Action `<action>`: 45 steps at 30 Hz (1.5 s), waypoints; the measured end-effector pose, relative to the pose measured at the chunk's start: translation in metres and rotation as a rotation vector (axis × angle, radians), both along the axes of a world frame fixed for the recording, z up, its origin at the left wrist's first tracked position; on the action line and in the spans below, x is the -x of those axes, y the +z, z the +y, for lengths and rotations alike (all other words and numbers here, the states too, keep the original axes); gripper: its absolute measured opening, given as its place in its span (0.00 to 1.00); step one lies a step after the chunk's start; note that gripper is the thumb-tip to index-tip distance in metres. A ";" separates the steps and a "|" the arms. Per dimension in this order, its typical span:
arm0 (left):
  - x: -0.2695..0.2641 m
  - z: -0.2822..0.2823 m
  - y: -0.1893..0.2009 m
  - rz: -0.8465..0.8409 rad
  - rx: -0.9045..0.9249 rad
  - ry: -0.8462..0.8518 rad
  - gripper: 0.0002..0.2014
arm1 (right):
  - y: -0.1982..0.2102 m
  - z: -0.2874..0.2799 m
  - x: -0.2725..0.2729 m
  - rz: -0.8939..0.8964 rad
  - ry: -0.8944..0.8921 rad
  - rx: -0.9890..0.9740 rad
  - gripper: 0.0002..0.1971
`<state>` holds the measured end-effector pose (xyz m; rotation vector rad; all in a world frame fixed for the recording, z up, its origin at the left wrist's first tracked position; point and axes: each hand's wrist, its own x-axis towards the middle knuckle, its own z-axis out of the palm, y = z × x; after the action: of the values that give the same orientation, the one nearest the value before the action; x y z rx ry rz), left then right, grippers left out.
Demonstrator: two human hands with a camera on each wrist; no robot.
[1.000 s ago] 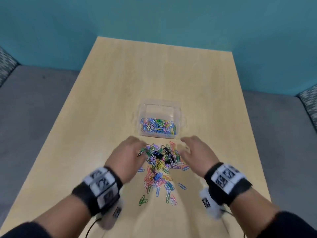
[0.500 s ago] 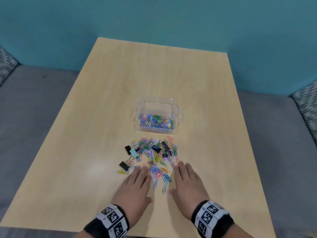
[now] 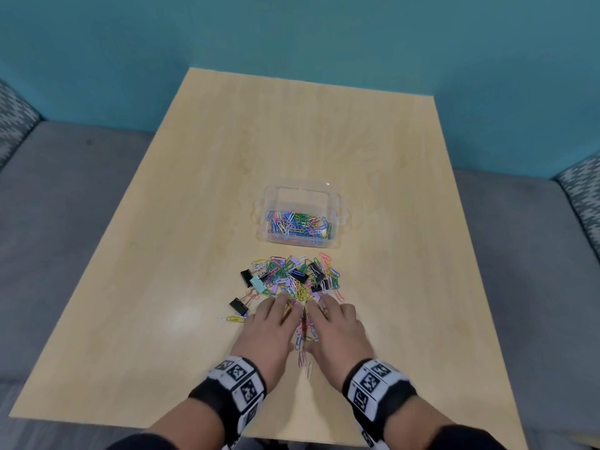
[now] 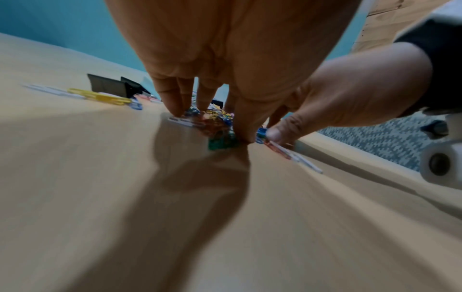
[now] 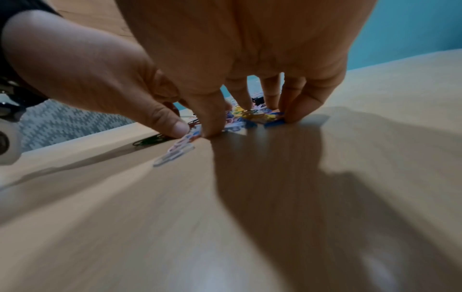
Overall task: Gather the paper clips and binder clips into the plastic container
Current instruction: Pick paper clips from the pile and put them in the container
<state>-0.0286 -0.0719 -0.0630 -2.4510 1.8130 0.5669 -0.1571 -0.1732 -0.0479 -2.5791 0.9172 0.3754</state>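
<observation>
Head view: a pale wood desk (image 3: 201, 222) stands against a teal wall, grey seating either side. One clear plastic container (image 3: 337, 203) holds coloured paper clips. Nearer, a loose pile of paper clips (image 3: 289, 277) includes several black binder clips (image 3: 238, 306) and one mint. Left hand (image 3: 269, 329) and right hand (image 3: 334, 329), fingers extended and released, press the pile's near edge.

Office lounge or break corner
A pale wood table (image 3: 227, 177) stands against a teal wall (image 3: 292, 30), with grey upholstered seating (image 3: 65, 196) along both its side edges
</observation>
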 end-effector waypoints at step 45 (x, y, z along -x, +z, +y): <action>-0.103 -0.143 0.096 0.349 0.310 0.328 0.08 | 0.079 -0.145 -0.106 -0.371 -0.294 -0.202 0.02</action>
<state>0.0743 -0.2147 0.0329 -3.0581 1.7237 0.8361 -0.0508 -0.3184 0.0308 -2.1857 1.0369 -0.0881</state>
